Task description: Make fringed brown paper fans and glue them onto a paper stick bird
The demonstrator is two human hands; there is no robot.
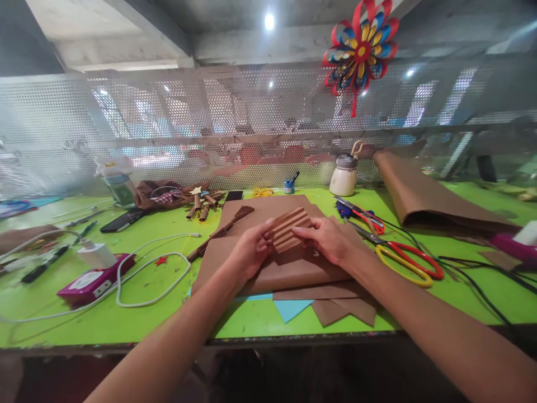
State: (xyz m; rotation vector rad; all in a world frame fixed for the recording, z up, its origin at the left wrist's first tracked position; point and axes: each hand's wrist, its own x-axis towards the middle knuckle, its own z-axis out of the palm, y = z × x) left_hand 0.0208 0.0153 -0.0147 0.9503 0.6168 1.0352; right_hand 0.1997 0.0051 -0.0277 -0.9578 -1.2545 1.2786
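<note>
Both hands hold a piece of brown paper folded into accordion pleats [288,228] over a stack of flat brown paper sheets [268,268] on the green table [104,313]. My left hand [250,251] pinches the pleated paper's left edge with thumb and fingers. My right hand [325,238] grips its right side, fingers pressed on the folds. The pleats run roughly left to right and are stacked tight.
Yellow-and-red scissors [405,260] and a smaller red pair [363,214] lie to the right, beside a large folded brown sheet [423,196]. A white cable [151,280], a charger and a pink device [94,280] lie left. A white pot [344,174], phone [123,220] and paper rolls [201,210] stand behind.
</note>
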